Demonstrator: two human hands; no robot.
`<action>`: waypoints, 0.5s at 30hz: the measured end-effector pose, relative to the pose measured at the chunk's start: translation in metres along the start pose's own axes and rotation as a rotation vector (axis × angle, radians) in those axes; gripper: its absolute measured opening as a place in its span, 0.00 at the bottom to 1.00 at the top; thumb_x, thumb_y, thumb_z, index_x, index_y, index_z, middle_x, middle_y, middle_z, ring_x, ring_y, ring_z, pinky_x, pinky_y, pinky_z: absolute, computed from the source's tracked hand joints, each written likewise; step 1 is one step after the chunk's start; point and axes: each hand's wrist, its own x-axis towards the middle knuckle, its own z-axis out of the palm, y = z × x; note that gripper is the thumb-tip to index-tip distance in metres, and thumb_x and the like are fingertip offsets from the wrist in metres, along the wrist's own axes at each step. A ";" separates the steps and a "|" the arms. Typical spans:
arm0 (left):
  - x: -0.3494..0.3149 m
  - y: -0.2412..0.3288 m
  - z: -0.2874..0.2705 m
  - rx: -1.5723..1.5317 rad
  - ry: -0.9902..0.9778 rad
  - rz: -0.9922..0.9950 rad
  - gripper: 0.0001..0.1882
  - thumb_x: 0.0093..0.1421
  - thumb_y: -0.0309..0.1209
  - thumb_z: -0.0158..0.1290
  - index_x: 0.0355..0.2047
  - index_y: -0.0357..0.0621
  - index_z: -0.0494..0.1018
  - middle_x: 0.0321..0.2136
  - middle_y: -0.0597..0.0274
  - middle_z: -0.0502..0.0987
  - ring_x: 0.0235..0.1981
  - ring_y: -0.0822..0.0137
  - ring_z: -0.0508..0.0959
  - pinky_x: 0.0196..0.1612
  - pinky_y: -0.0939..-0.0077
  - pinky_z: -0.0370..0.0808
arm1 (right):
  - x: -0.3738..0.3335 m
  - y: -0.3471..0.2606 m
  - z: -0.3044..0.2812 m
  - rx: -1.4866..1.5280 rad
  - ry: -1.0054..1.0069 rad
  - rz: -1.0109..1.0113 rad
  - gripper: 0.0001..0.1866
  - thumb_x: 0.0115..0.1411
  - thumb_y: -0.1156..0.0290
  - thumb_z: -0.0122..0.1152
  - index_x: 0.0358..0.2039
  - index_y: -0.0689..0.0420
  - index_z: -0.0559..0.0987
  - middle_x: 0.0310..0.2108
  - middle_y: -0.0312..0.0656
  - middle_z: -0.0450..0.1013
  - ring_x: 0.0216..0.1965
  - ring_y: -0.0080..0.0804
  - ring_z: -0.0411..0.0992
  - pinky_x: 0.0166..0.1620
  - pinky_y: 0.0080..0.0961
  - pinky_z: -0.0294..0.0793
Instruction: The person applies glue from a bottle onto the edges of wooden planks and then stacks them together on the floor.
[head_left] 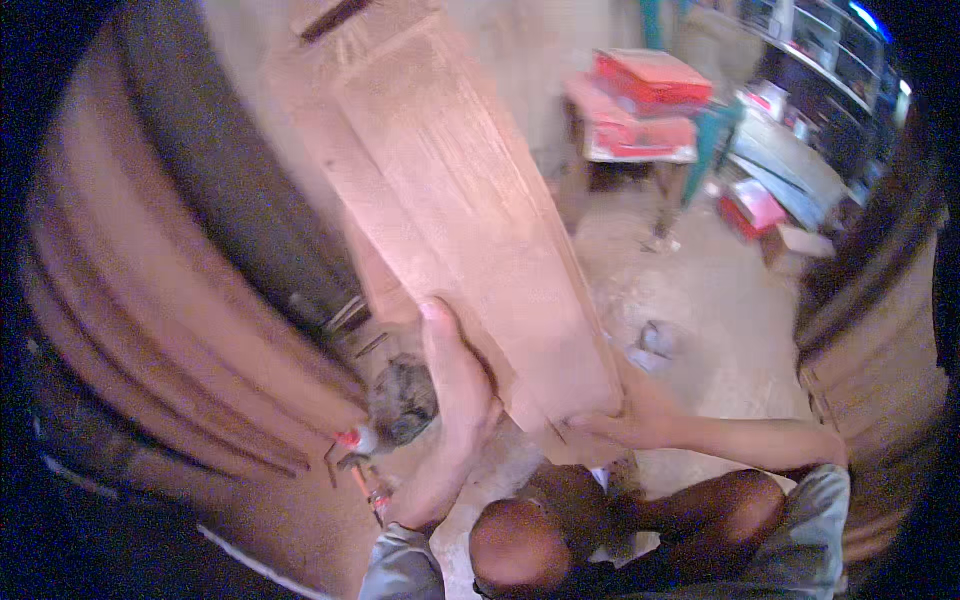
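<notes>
A long, light-brown wooden plank assembly (470, 200) slants from in front of my knees up toward the upper left. It seems to be made of boards lying side by side or layered, with a dark slot at its far end; blur hides the details. Along its lower left edge, my left hand (460, 375) is closed on the wood, thumb lying on the upper face. My right hand (608, 425) grips the near right corner, its fingers partly hidden by the wood. Both hands hold the piece above the floor.
Red boxes (650, 80) sit on a small table at the upper right. Cartons (795, 245) lie farther right, below shelving. A crumpled pale item (655, 345) is on the floor. A red-and-white bottle (358, 438) and an orange-handled tool (368, 485) lie near my left forearm.
</notes>
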 end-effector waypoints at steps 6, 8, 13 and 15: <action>-0.018 -0.069 0.086 -0.140 -0.221 -0.106 0.40 0.65 0.57 0.35 0.64 0.36 0.50 0.63 0.50 0.54 0.62 0.53 0.56 0.65 0.62 0.50 | -0.047 0.037 -0.040 -0.249 0.575 0.143 0.38 0.46 0.50 0.70 0.49 0.63 0.68 0.42 0.52 0.72 0.45 0.41 0.70 0.49 0.36 0.68; -0.033 -0.092 0.114 -0.152 -0.260 -0.178 0.40 0.65 0.58 0.35 0.64 0.35 0.50 0.63 0.49 0.53 0.62 0.53 0.56 0.65 0.62 0.50 | -0.068 0.035 -0.063 -0.104 0.591 0.291 0.30 0.49 0.50 0.67 0.41 0.62 0.72 0.32 0.48 0.74 0.38 0.36 0.72 0.42 0.34 0.71; -0.040 -0.143 0.119 0.088 -0.440 -0.274 0.40 0.66 0.58 0.32 0.65 0.35 0.46 0.64 0.49 0.51 0.64 0.56 0.54 0.64 0.63 0.51 | -0.108 0.032 -0.098 -0.028 0.725 0.390 0.26 0.54 0.49 0.61 0.33 0.63 0.74 0.27 0.46 0.74 0.33 0.32 0.73 0.37 0.32 0.72; -0.047 -0.178 0.119 0.192 -0.596 -0.420 0.41 0.66 0.57 0.32 0.65 0.34 0.45 0.65 0.49 0.50 0.64 0.57 0.53 0.65 0.65 0.50 | -0.139 0.063 -0.094 -0.058 0.774 0.446 0.26 0.55 0.49 0.59 0.33 0.63 0.75 0.28 0.47 0.75 0.34 0.31 0.72 0.37 0.32 0.72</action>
